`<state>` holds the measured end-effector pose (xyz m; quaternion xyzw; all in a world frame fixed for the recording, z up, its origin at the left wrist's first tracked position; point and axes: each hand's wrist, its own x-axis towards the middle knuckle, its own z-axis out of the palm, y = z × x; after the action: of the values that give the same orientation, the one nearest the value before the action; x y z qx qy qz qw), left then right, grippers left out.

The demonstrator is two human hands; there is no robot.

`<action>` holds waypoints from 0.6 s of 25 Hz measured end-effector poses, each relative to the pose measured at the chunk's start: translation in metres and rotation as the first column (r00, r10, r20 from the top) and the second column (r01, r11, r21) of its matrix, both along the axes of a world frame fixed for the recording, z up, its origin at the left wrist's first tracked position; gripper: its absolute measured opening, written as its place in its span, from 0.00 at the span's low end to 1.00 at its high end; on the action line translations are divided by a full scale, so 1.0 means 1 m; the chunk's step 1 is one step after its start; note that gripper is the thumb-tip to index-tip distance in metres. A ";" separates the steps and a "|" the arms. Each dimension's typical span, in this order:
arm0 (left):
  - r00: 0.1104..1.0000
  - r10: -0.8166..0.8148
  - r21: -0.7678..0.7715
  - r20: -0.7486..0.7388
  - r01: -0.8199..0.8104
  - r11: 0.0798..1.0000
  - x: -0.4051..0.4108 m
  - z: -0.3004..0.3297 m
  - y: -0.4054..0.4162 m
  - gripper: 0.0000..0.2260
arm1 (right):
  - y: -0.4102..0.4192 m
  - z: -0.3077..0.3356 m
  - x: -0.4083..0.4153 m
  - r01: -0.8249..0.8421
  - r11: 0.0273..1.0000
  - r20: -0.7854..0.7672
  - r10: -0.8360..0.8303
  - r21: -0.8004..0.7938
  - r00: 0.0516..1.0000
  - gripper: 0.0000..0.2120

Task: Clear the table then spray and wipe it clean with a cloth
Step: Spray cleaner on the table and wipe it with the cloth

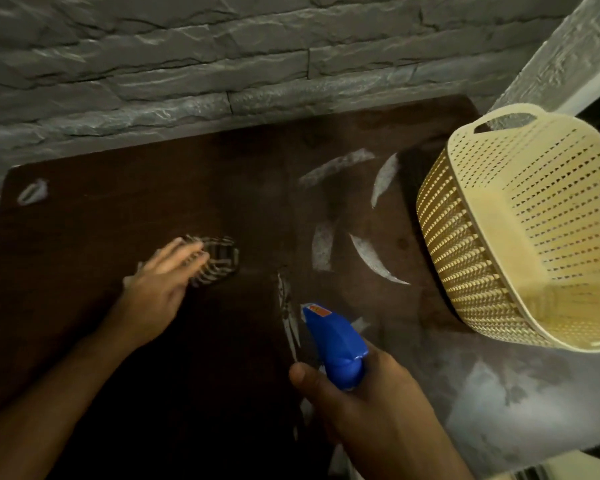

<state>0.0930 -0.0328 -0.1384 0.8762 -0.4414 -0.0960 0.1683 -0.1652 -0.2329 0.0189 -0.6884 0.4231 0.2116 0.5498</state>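
Observation:
A dark brown table [125,209] fills the view, with pale worn patches on its right half. My right hand [364,410] grips a spray bottle with a blue trigger head [336,341], its nozzle pointing away from me over the table. My left hand [160,285] lies with straight fingers on a striped dark-and-white cloth [219,261] near the table's middle. The hand is blurred and covers the cloth's left part.
A cream perforated plastic basket [520,230] stands at the table's right edge. A grey stone-pattern wall [187,64] runs along the table's far side. A small pale mark [32,192] shows at the far left corner.

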 end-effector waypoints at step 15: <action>0.986 0.163 0.012 0.020 -0.164 0.986 0.017 -0.010 0.015 0.24 | 0.023 -0.004 -0.059 0.034 0.998 -0.011 -0.035 -0.043 0.999 0.16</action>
<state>0.1096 -0.0181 -0.1484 0.9115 -0.3689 -0.0766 0.1652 -0.2245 -0.2103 0.0148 -0.6912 0.4427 0.1972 0.5361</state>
